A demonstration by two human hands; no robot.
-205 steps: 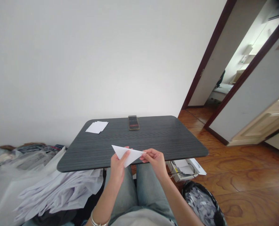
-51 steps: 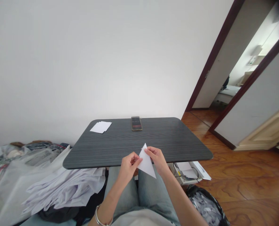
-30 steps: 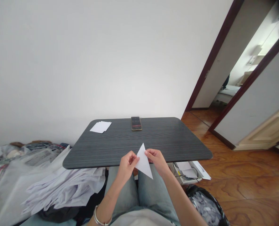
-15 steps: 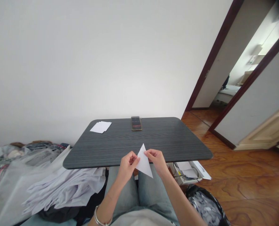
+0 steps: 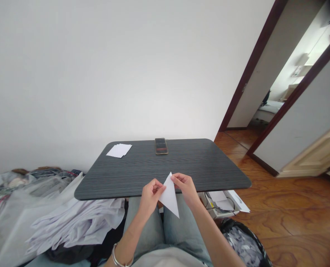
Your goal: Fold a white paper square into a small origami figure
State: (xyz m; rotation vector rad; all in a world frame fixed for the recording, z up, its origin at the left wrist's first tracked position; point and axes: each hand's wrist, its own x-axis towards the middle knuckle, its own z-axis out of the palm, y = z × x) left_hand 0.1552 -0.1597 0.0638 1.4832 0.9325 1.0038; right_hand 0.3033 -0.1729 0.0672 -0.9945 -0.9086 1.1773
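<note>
A white sheet of paper (image 5: pixel 170 198), folded into a triangle, is held in the air at the near edge of the dark table (image 5: pixel 142 174), above my lap. My left hand (image 5: pixel 151 193) pinches its left side between thumb and fingers. Closer to the top point, my right hand (image 5: pixel 184 185) grips the right edge the same way. The paper's long tip hangs down between my knees. At the table's far left lies a small stack of white paper sheets (image 5: pixel 119 150).
A small dark case with a clear cover (image 5: pixel 161 146) sits at the table's back, against the wall. White cloth (image 5: pixel 78 222) is piled at the left. Below right are a box with papers and cables (image 5: pixel 219 204) and a black bag of paper scraps (image 5: pixel 244 243).
The folded paper has turned slightly, its lower tip swinging down. My right fingers have shifted up toward the top point; my left hand has barely moved.
</note>
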